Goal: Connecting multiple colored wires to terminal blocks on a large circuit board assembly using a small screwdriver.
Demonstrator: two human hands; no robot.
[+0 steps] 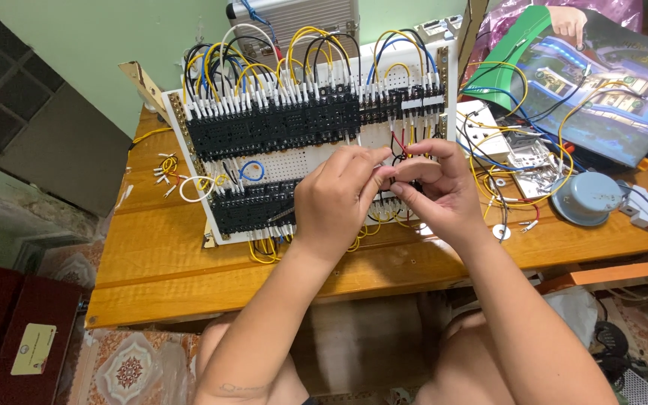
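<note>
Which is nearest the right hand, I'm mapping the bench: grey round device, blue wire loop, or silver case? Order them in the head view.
From the right hand:
1. Grey round device, to its right on the table.
2. Blue wire loop, left on the white board.
3. Silver case, behind the board, top.

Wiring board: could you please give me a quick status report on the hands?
Left hand, right hand fingertips together over white wiring board. Held item hidden. Loose wires beside the board.

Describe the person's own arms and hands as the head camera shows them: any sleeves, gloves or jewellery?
Both forearms are bare, with no sleeves in view. The left hand and right hand wear no gloves, and no rings, watch or wristbands show. A small dark mark, perhaps a tattoo, sits on the left arm near the elbow.
</note>
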